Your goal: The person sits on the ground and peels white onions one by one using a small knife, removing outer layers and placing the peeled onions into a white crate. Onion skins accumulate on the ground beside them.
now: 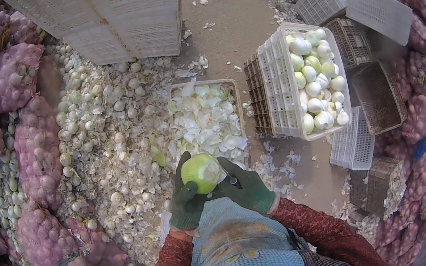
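Note:
Both hands wear green work gloves. My left hand (189, 199) is closed around a large green-and-white onion (201, 173), its thumb across the front. At the onion's right side, my right hand (246, 187) grips a small tool (231, 179), probably a knife; the fingers hide most of it. Just beyond the hands, a shallow plastic crate (239, 107) holds loose white and pale green onion skins (208, 121). To its right, a white plastic crate (279, 87) full of peeled onions (310, 73) rests on a brown crate (257, 95).
Unpeeled onions (116, 198) and dry skins cover the floor on the left. Pink mesh sacks of onions (37, 151) line both sides. Tall white crates (133, 19) stand ahead; several more crates (322, 0) lie at the right. Skins litter the floor (226, 15).

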A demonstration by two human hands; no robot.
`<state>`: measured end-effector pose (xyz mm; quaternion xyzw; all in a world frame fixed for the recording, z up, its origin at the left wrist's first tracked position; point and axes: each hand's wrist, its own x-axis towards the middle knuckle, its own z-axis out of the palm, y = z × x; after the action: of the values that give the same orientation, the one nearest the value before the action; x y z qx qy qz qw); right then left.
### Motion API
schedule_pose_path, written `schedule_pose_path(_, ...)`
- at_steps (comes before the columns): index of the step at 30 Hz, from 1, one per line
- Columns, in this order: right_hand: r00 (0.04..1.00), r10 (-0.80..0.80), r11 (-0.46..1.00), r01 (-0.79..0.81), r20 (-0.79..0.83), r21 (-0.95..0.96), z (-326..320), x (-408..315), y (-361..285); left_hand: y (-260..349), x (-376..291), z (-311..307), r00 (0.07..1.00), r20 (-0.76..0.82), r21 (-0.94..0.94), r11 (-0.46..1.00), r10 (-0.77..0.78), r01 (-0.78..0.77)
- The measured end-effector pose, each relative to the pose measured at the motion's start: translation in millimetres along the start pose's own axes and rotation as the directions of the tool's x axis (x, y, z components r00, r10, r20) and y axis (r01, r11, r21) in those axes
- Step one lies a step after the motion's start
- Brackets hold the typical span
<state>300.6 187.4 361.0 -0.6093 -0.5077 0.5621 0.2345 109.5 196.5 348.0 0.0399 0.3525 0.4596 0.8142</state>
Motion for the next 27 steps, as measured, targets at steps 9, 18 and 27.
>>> schedule_pose_path(9, 0.997, -0.068, 0.984, 0.070, 0.022, -0.166, -24.4, -26.3, 12.8, -18.1, 6.5, 40.6, 0.996, 0.029, 0.192, 0.979, -0.079, 0.071)
schedule_pose_path(18, 0.977, -0.012, 0.931, -0.068, -0.214, -0.359, -23.3, -38.6, 94.0, -65.2, 26.8, 26.3, 0.959, -0.079, -0.089, 0.960, -0.273, 0.266)
schedule_pose_path(27, 0.904, -0.170, 0.917, -0.001, -0.393, -0.399, -56.2, -50.1, 180.9, -123.0, 49.5, 74.5, 0.968, -0.142, 0.467, 0.848, -0.208, 0.250)
